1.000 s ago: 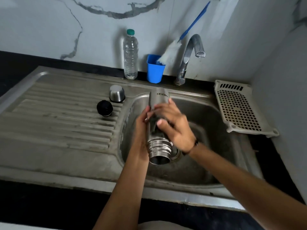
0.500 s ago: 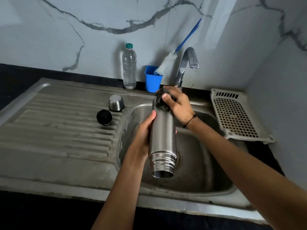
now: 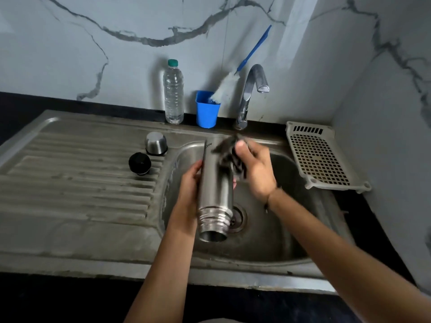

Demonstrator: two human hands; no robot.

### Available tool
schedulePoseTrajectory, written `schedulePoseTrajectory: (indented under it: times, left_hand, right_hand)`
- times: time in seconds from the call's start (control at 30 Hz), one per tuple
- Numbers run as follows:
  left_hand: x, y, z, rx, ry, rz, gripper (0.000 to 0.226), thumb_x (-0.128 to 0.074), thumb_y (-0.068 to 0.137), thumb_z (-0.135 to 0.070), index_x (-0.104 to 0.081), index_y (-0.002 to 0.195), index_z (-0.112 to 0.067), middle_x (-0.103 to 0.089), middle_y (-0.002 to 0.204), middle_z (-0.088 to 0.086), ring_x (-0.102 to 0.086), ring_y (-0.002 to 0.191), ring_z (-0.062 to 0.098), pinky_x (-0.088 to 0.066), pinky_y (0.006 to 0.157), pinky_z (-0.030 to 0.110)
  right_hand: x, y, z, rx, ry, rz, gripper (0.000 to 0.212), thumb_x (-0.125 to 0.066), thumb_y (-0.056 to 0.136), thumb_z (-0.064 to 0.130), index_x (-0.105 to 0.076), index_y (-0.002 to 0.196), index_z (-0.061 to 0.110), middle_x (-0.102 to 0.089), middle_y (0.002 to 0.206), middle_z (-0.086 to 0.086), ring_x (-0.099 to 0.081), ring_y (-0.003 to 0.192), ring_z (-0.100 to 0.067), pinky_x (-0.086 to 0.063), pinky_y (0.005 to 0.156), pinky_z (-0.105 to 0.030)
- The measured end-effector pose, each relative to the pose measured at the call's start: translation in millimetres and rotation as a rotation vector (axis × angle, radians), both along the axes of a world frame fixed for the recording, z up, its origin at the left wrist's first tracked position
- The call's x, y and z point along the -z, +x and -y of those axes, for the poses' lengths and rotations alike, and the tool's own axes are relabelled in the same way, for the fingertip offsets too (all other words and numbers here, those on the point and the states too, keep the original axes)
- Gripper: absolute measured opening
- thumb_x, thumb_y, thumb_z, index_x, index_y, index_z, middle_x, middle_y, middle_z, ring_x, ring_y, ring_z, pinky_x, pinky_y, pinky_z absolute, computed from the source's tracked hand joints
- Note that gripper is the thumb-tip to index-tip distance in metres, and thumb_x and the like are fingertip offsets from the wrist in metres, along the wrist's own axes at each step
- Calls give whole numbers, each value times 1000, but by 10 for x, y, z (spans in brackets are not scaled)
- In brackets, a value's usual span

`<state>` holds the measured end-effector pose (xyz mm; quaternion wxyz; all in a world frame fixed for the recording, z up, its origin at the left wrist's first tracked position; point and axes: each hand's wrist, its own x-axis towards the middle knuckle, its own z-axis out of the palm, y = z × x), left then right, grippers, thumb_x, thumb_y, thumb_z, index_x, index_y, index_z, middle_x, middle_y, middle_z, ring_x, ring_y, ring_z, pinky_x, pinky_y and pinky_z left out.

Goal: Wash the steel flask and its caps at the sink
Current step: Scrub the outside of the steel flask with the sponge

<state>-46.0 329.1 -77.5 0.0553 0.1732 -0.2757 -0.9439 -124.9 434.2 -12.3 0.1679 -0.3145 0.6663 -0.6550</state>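
Observation:
The steel flask [image 3: 215, 194] hangs over the sink basin [image 3: 286, 243], its open threaded mouth pointing toward me. My left hand [image 3: 189, 185] grips its body from the left side. My right hand [image 3: 255, 169] holds a dark scrubber [image 3: 229, 151] against the flask's upper right side, near its base. The scrubber is blurred. On the ribbed drainboard [image 3: 70, 183] to the left stand the steel cap [image 3: 155, 143] and the black inner cap [image 3: 140, 163], apart from both hands.
The tap [image 3: 253, 89] rises behind the basin; no water runs from it. A clear plastic bottle [image 3: 173, 92] and a blue cup [image 3: 207, 109] holding a bottle brush [image 3: 242, 68] stand at the wall. A perforated plastic tray [image 3: 321, 157] lies right of the basin.
My right hand with the scrubber went from the flask's middle up to its base end, then slid slightly down its right side. The flask stays in my left hand; the view tilted up.

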Motion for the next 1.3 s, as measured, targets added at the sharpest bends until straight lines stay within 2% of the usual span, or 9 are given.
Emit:
schedulePoseTrajectory:
  times: [0.2,0.3,0.47,0.7,0.8,0.9,1.0,1.13,1.3]
  left_hand:
    - [-57,64,4,126,-167,44,72,-65,74,-55,-57,118,2,-63,95,23,-65,76,30,-56,65,34]
    - [1,58,-64,3,-117,-43,70,-66,77,-55,-56,121,0,-60,103,19,-62,85,26,-53,72,35]
    - [122,128,-163,-4,98,-87,62,-40,89,-60,-62,104,-4,-63,99,11,-63,93,22,-53,84,34]
    - [260,176,-106,74,-11,90,38,-56,85,-56,-71,75,-22,-69,66,-4,-65,57,7,-54,53,18]
    - [184,198,-99,-10,-113,44,32,-54,88,-57,-67,92,-29,-72,78,-12,-68,68,1,-55,58,16]
    - [-157,138,-74,58,-166,31,59,-57,85,-45,-57,123,1,-62,103,21,-66,80,29,-57,69,34]
    - [-209,49,-24,-11,-147,26,76,-63,78,-44,-46,135,4,-55,112,26,-61,88,33,-53,78,38]
    - [-63,163,-135,-48,38,-60,54,-43,92,-52,-60,118,-7,-67,103,9,-67,91,17,-55,77,30]
    - [6,194,-163,89,90,-95,50,-38,95,-56,-69,95,-16,-65,87,2,-65,82,11,-55,76,29]
  right_hand:
    - [217,-416,329,72,232,-360,45,-45,87,33,-65,114,4,-63,115,-11,-49,107,-4,-34,95,-21]
    - [339,-180,209,11,202,-375,41,-45,89,36,-65,115,11,-59,123,1,-42,124,-12,-26,107,-26]
    - [382,532,-232,-186,145,-369,40,-40,92,37,-67,105,12,-64,120,4,-38,132,-11,-21,113,-38]
    - [132,262,-190,-119,-3,-51,34,-55,87,45,-67,101,16,-63,109,-14,-57,109,-31,-38,104,-53]
    - [48,-146,173,70,117,-303,39,-45,87,32,-63,109,6,-57,99,6,-52,103,-17,-38,103,-39]
    - [87,-457,382,100,192,-342,46,-43,87,33,-63,108,-1,-63,108,-13,-53,97,-11,-39,92,-20]
    - [243,-404,389,-4,152,-218,40,-44,89,33,-61,112,5,-63,116,-14,-56,108,-18,-40,104,-39]
    - [339,138,56,-118,201,-392,51,-40,90,49,-62,118,12,-56,132,-3,-28,139,-21,-16,115,-29]
    - [285,594,-397,-223,76,-386,47,-40,94,49,-67,109,14,-60,126,5,-31,138,-14,-21,114,-28]
